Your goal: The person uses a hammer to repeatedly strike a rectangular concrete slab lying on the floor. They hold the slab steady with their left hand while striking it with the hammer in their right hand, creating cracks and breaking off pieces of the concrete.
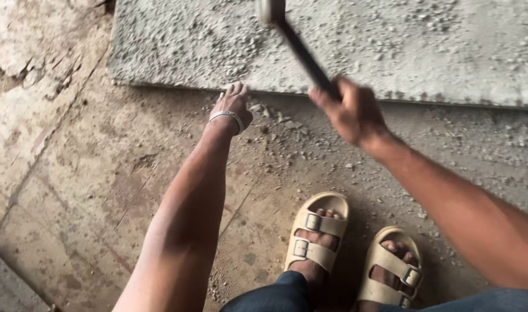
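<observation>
Squatting low, both sandals (317, 240) planted flat on the dusty floor (85, 190) just below the arms, close under the right forearm. Left hand (231, 106) out ahead, bangle (229, 115) on the wrist, fingers curled loosely and resting against the near edge of the slab (391, 52), holding nothing. Right hand (351, 111) level with it and off to the side, wrapped tight round the dark handle of a hammer (298, 49), blurred, so clearly mid-swing; head of the hammer up beyond the hand, over the slab, partly cut off at the top of the view. Slab lying flat just past both hands, rough grey top peppered with grit and crumbs, more chips (281, 121) scattered on the floor between the two hands and toward the sandals. For doing this bit well, in my opinion: better to pull those left fingers back off the edge, since they sit pretty near the hammer's line; grip looks far down the handle, good for power but worth keeping the strikes short and square so the head doesn't glance off. Flying grit probably an issue with open toes that close. Containers: none to be seen anywhere, no bucket, no pan, debris just loose on slab and floor. Cracked patchy plaster (21, 63) far off beyond the left hand.
</observation>
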